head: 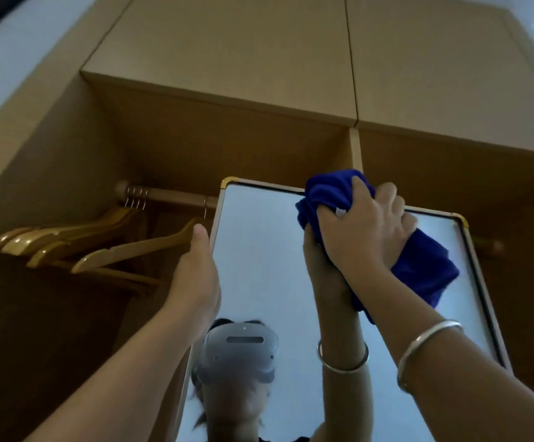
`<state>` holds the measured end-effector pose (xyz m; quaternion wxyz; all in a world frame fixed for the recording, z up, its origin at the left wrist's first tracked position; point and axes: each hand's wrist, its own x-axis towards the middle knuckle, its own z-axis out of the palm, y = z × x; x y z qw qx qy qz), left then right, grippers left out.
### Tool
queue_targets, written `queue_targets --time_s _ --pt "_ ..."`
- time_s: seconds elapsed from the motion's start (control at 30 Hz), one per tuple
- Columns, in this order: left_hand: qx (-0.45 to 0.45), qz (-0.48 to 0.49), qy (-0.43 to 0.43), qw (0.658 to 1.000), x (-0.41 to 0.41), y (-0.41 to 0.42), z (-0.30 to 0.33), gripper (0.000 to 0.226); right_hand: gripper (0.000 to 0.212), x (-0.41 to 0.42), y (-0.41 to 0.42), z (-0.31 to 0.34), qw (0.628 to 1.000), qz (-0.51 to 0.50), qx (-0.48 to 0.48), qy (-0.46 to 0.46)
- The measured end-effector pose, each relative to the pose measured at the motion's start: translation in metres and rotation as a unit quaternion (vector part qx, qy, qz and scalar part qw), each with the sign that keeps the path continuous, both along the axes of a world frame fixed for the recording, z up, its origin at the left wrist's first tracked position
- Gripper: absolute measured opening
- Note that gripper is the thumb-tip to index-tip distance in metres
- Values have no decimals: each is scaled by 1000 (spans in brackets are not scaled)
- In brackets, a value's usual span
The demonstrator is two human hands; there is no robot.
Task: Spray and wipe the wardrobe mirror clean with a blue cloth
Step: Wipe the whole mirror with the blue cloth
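The wardrobe mirror (259,250) stands tall in the middle of the head view, framed in a pale strip with gold corners. My right hand (364,228) grips a bunched blue cloth (425,266) and presses it against the glass near the mirror's top right edge. My left hand (195,275) holds the mirror's left edge, thumb up along the frame; its fingers are hidden behind it. The glass reflects my arms and a headset. No spray bottle is in view.
Several wooden hangers (67,244) hang from a rail (170,194) inside the open wardrobe, left of the mirror. Closed upper cabinet doors (227,59) jut out overhead. A vertical divider (356,148) rises behind the mirror's top.
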<state>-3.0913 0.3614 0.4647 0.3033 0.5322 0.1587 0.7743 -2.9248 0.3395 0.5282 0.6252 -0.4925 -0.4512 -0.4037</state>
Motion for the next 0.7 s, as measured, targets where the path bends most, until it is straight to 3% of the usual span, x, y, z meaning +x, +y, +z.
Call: queue_targets --time_s 0.07,0.17,0.2,0.33,0.47,0.6,0.7 --pt "-3 -17 22 1000 3 -6 0 57 57 -29 -3 4 999 4 0 -41" --pt "-12 -45 20 999 1 -3 1 104 62 -76 -6 4 992 3 -13 -123" --pt "4 -45 5 999 1 -4 0 108 63 -90 -6 3 988 5 -20 -152" --pt "53 -51 -28 997 4 -13 -3 71 64 -112 -6 1 977 23 -24 -212" --pt "79 -30 -10 996 2 -9 -6 60 62 -93 1 -29 952 -2 -7 -307" --pt "96 6 52 994 -1 -2 -15 55 56 -80 7 -64 968 9 36 -247" --pt "109 21 78 991 -1 -7 -18 49 55 -68 -1 -63 959 9 21 -283"
